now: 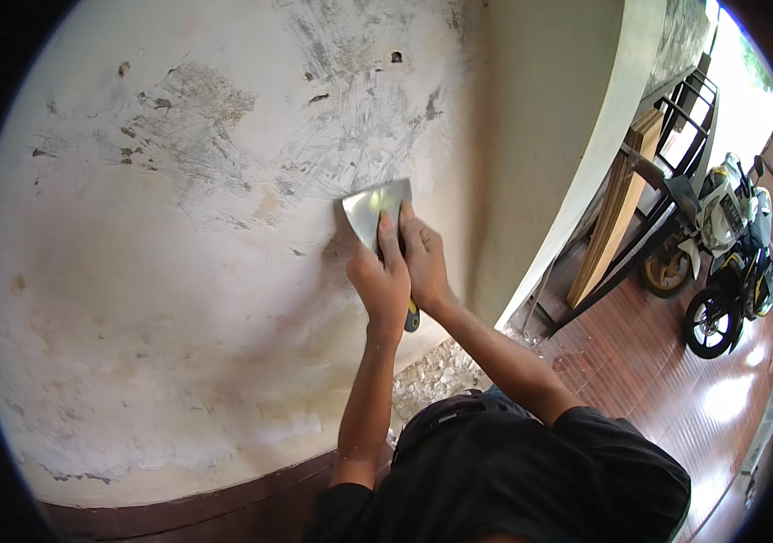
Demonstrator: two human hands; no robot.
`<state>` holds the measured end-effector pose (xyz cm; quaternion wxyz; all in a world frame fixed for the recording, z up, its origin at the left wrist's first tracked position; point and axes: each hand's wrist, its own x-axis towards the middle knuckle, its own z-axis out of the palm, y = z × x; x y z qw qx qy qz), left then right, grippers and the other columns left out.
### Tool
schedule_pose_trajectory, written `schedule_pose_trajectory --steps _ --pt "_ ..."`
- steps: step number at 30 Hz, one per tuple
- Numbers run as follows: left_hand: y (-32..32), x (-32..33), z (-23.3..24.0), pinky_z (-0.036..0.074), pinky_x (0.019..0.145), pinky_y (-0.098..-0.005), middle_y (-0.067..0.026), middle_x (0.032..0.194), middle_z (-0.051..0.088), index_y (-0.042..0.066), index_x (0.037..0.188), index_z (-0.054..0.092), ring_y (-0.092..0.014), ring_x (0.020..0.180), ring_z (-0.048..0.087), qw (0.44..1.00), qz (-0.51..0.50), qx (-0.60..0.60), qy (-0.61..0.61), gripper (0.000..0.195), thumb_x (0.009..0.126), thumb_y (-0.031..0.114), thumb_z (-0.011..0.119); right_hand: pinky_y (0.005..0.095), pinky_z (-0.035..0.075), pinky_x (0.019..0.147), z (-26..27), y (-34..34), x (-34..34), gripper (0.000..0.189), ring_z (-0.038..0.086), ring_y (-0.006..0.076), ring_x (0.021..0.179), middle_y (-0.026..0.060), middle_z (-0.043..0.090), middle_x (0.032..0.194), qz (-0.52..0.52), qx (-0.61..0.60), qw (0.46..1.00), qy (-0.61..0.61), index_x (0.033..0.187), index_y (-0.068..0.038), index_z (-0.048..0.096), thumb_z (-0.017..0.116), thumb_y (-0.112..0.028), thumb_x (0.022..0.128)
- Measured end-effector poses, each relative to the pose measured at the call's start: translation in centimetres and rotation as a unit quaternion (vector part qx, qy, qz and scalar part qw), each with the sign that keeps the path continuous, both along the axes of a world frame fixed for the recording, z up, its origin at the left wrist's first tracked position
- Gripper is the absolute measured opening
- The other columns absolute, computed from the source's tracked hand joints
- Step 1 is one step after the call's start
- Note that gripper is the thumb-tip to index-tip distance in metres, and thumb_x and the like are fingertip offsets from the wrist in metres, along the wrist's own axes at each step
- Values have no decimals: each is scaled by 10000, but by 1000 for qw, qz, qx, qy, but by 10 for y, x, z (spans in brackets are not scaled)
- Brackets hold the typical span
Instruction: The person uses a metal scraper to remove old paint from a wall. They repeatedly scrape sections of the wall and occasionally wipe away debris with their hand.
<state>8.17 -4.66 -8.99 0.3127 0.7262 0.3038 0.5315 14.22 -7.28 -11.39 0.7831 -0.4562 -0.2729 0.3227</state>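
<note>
Both of my hands grip one wide-bladed scraper [374, 212] against a pale plastered wall [155, 326]. My left hand [385, 285] wraps the handle, its thumb laid up along the metal blade. Beside it on the right, my right hand [425, 261] presses with a finger on the blade's base. The dark handle's end, with a yellow patch, pokes out below my hands. At its top, the blade's broad edge meets the wall or lies very close to it. Above the blade, the wall shows grey scuffs, scraped patches and small holes. My fingers hide most of the handle.
A plain pillar [549, 102] juts out to the right of the wall. Flakes of debris [444, 370] lie on the floor at its foot. Wooden boards [613, 224] lean by a black metal frame, with parked motorcycles [712, 305] beyond on shiny reddish tiles [603, 360]. Another person's hand shows at far right.
</note>
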Motion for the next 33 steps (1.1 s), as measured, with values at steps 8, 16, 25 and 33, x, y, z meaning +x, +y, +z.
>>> schedule_pose_trajectory --steps 8,16,25,33 --pt "2 -7 -11 554 712 -398 -235 985 735 -82 1135 663 -338 859 740 1000 -11 26 7 295 1037 179 569 241 406 580 -10 1 -8 492 465 47 650 -25 568 711 -22 -5 1000 4 826 -29 619 422 -380 1108" --pt "-2 6 7 530 750 -398 -240 966 721 -122 1128 637 -325 859 712 999 -13 26 38 326 1049 180 544 268 426 578 3 -1 5 541 476 55 657 4 587 700 -63 54 996 -45 798 0 614 426 -404 1105" --pt "-1 -15 -19 540 786 -396 -209 1043 724 -124 1157 637 -275 913 707 1000 -12 0 -2 324 1053 166 537 259 417 577 -19 3 -16 541 454 51 625 -12 571 677 -19 2 1000 18 831 10 639 438 -414 1101" --pt "4 5 -1 543 716 -408 -236 963 726 -87 1142 651 -299 814 722 996 -45 75 -10 296 1042 175 557 266 410 569 3 0 -2 552 451 57 615 -10 558 666 -114 61 990 -64 808 -2 632 417 -414 1106"
